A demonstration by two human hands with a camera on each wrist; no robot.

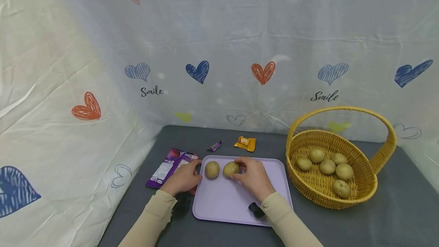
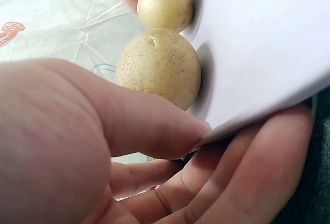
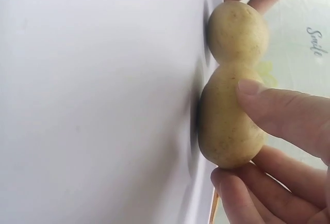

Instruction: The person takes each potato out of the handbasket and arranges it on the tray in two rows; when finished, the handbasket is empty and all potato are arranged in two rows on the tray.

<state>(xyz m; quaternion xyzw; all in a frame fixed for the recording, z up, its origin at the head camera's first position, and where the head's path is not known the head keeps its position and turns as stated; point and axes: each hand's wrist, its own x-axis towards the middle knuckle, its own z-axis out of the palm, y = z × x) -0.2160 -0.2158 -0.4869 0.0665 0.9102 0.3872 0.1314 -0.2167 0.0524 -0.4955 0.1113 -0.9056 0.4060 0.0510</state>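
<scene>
A pale purple tray lies on the dark table. My left hand pinches its left rim, thumb over the edge and fingers beneath, as the left wrist view shows. Close by that thumb, one potato rests on the tray. My right hand holds a second potato between thumb and fingers, just right of the first and low over the tray. In the right wrist view the thumb lies along the side of the held potato.
On the right stands a yellow wicker basket with a tall handle and several potatoes inside. A purple snack bag lies left of the tray. Behind it are a small purple-wrapped candy and an orange packet. A heart-printed curtain hangs behind.
</scene>
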